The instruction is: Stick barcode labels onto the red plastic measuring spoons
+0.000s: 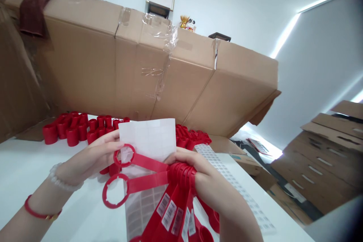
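Label sheet [147,138]: landmark for these notes; thin pale paper held up between the hands, top plain with faint squares, lower part a grey grid of small rectangles.
Red strips [147,182]: smooth, plastic-looking, flat bands with round ends; two cross the sheet's front leftward, their notched open rings at its left edge; the rest fan down over its lower right.
Barcode stickers [169,215]: small white rectangles on the fanned strips, at the sheet's lower right.
Left hand [98,155]: comes in from the sheet's left, thumb and fingertips pinching its left edge, thumb tip right by the upper ring.
Left wrist: pale beaded bracelet [64,181], red cord [39,214] farther down the arm.
Right hand [208,177]: at the sheet's right edge, curled firmly round the gathered strips, thumb reaching toward the paper.
Red tubes [73,136]: short cylinders grouped behind the sheet, to its left; more red pieces [195,136] behind, to its right.
Second grid sheet [235,185]: flat on the white tabletop [85,211], right of the landmark.
Cardboard [85,64]: broad, creased, taped, leaning behind the sheet.
Hard to see: right fingertips hidden; lowest strips cut off; barcodes illegible; thumb-to-ring contact uncertain.
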`<action>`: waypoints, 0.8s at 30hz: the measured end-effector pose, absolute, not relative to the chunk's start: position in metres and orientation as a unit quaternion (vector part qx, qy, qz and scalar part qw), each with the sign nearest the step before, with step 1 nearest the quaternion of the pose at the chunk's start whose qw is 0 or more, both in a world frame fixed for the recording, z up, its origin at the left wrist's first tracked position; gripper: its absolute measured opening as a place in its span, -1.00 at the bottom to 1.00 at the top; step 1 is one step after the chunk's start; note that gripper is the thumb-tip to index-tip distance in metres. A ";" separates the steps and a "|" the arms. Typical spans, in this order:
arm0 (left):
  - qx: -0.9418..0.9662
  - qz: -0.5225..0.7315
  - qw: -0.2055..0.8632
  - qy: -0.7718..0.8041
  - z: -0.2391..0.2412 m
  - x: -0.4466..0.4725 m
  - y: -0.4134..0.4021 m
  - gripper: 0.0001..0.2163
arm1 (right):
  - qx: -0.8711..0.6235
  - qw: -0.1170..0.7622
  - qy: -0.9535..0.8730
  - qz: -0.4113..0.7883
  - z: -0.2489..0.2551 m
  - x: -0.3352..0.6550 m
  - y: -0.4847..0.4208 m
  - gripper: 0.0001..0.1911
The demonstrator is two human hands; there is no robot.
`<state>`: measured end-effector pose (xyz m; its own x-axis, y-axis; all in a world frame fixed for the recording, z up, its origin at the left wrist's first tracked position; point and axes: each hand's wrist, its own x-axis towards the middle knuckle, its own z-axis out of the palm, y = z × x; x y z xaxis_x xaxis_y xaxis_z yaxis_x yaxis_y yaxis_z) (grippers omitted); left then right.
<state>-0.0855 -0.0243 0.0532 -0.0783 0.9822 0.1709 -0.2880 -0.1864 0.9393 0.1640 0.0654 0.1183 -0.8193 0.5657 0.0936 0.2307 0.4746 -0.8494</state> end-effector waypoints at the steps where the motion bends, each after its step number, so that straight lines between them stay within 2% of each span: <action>1: 0.462 0.623 0.513 0.368 0.052 -0.086 -0.024 -0.69 | -0.242 0.185 -0.835 0.457 0.118 0.164 0.066 -0.62; 6: 0.496 0.613 0.553 0.268 0.056 -0.083 -0.025 -0.65 | -0.263 0.184 -0.823 0.469 0.117 0.165 0.067 -0.67; 12: 0.500 0.620 0.504 0.334 0.048 -0.085 -0.027 -0.61 | -0.254 0.178 -0.826 0.470 0.119 0.164 0.067 -0.66; 24: 0.465 0.615 0.490 0.407 0.041 -0.083 -0.023 -0.52 | -0.247 0.165 -0.839 0.457 0.125 0.161 0.062 -0.59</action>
<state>-0.0828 -0.0233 0.0414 -0.0872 0.9811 0.1729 -0.2238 -0.1884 0.9563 0.1613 0.0618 0.1247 -0.8236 0.5649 0.0507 0.2638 0.4606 -0.8475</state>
